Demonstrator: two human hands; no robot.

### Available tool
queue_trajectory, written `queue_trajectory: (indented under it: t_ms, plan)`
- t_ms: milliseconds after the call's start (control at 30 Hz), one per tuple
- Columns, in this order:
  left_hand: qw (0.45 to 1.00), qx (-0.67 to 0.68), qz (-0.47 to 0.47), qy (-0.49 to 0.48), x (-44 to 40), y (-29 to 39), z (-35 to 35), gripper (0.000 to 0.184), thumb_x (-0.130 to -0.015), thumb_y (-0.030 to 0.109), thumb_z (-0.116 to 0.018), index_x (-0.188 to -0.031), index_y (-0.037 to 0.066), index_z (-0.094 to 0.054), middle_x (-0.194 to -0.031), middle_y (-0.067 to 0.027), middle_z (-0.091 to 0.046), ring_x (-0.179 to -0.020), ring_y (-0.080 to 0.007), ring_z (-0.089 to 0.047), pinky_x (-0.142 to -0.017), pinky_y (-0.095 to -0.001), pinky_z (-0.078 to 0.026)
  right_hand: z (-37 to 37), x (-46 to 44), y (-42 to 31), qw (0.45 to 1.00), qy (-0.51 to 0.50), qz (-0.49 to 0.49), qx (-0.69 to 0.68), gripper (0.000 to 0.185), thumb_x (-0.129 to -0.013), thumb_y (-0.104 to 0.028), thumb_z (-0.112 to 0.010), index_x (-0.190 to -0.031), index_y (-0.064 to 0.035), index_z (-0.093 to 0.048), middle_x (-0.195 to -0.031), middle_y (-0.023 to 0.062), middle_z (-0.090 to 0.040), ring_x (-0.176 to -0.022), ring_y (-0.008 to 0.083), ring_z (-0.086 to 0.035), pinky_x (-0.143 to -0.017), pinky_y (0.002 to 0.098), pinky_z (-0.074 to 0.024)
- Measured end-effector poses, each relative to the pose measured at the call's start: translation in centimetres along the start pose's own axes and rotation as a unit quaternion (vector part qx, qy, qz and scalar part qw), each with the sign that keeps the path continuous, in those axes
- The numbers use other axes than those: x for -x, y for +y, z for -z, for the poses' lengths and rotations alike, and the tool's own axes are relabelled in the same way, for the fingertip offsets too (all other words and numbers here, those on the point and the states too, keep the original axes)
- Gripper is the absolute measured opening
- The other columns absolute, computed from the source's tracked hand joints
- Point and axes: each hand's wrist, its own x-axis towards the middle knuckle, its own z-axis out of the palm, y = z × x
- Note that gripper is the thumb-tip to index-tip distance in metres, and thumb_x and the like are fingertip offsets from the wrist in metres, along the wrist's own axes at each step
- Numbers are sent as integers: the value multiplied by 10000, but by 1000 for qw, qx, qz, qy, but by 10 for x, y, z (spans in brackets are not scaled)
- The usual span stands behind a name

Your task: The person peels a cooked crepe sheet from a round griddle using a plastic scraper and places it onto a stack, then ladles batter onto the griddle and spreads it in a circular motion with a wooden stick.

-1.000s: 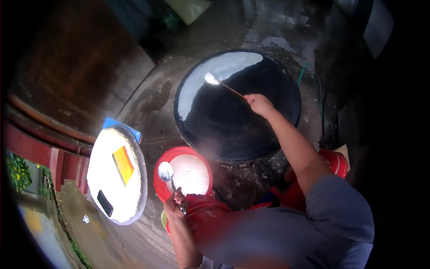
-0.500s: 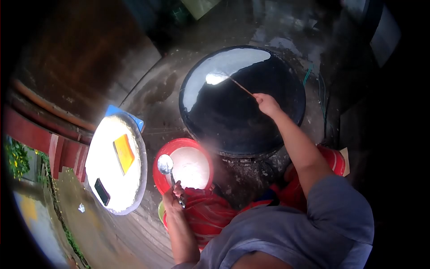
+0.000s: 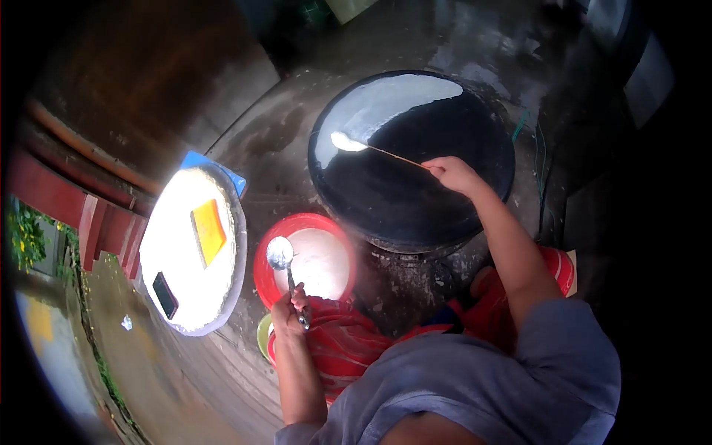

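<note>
My right hand (image 3: 454, 175) is closed around the end of a thin stick (image 3: 397, 156), above the big round black griddle (image 3: 437, 204). At its far end sits a bright white, batter-coated blob (image 3: 347, 141), touching the griddle near its left side. A pale batter layer (image 3: 404, 96) curves along the griddle's back and left. My left hand (image 3: 285, 313) grips a metal ladle (image 3: 279, 253), bowl up, over the rim of a red tub (image 3: 265, 276). White batter (image 3: 323, 259) fills much of the tub.
Left of the tub, a round white-topped surface (image 3: 178, 230) holds a yellow slab (image 3: 209, 231) and a phone (image 3: 165, 295). A blue object (image 3: 239, 184) shows behind it. A green container (image 3: 264, 334) is partly hidden under the tub. Red cloth (image 3: 345, 334) covers my lap.
My right hand has swung the stick's tip left and toward me along the griddle, and the batter layer reaches farther there. The ladle stays over the tub. The whole view has shifted slightly.
</note>
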Motion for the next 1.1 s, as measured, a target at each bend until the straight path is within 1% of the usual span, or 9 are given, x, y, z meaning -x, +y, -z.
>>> queue_trajectory:
  t_ms: [133, 200, 267, 367, 500, 733, 867, 1067, 1100]
  plan:
    - [999, -25, -21, 5, -1, -1, 4, 284, -924, 132, -283, -1010, -107, -410, -726, -73, -460, -536, -118, -407, -459, -231, -373, -26, -6, 20, 993, 107, -44, -38, 268, -882, -176, -465, -1103, -164, -616, -1054, 99, -620, -953, 245, -594, -826, 308, -456]
    - [999, -31, -15, -14, -1, 0, 4, 286, -924, 131, -279, -1009, -109, -410, -725, -75, -463, -535, -119, -409, -461, -231, -377, -46, 0, 2, 998, 62, -18, 18, 272, -880, -215, -470, -1110, -185, -610, -1098, 89, -600, -1004, 262, -564, -864, 326, -441]
    - [998, -45, -34, 18, 3, -5, -2, 289, -925, 129, -274, -999, -112, -415, -717, -73, -461, -535, -119, -410, -463, -231, -381, -31, 16, -25, 997, 55, 8, 53, 265, -870, -99, -480, -1101, -87, -608, -1029, 131, -631, -949, 231, -600, -840, 289, -441]
    - [999, -39, -26, 11, 4, -3, -2, 287, -929, 136, -266, -990, -105, -410, -728, -76, -461, -536, -121, -409, -466, -237, -386, -9, 22, -28, 997, 22, -70, -11, 257, -867, -120, -501, -1097, -115, -614, -1030, 123, -629, -958, 228, -595, -839, 283, -440]
    - [998, -63, -27, -8, 6, -4, 0, 288, -934, 144, -262, -992, -99, -405, -736, -79, -463, -534, -123, -409, -467, -240, -387, -57, 15, -12, 998, 51, -4, 47, 251, -880, -229, -483, -1088, -237, -624, -1102, 44, -604, -1000, 240, -568, -845, 317, -454]
    - [998, -60, -28, 0, 8, -2, 8, 278, -934, 144, -271, -982, -93, -408, -735, -73, -457, -539, -119, -413, -468, -232, -387, -4, 74, -47, 989, 92, -89, 74, 263, -863, -194, -521, -1106, -218, -619, -1032, 41, -634, -952, 207, -596, -810, 307, -466]
    - [997, -65, -12, -30, 11, 0, 12, 259, -925, 130, -283, -977, -89, -410, -734, -72, -455, -540, -118, -412, -469, -233, -388, -58, 59, 4, 991, 71, -75, -82, 260, -886, -197, -492, -1115, -167, -613, -1033, 88, -635, -929, 215, -603, -803, 284, -458]
    - [999, -32, -5, -19, 16, 0, 16, 238, -916, 122, -295, -963, -81, -410, -739, -73, -448, -542, -118, -403, -469, -232, -383, -62, 156, -43, 995, -16, -96, -18, 292, -869, -176, -534, -1155, -168, -593, -995, 127, -638, -826, 231, -618, -735, 301, -470]
    - [999, -31, -1, -33, 17, 0, 16, 234, -916, 120, -295, -960, -80, -409, -742, -76, -447, -542, -120, -401, -468, -232, -380, -75, 170, -17, 1000, 29, 0, 2, 352, -841, -188, -576, -1192, -169, -563, -925, 149, -642, -771, 242, -620, -694, 311, -470]
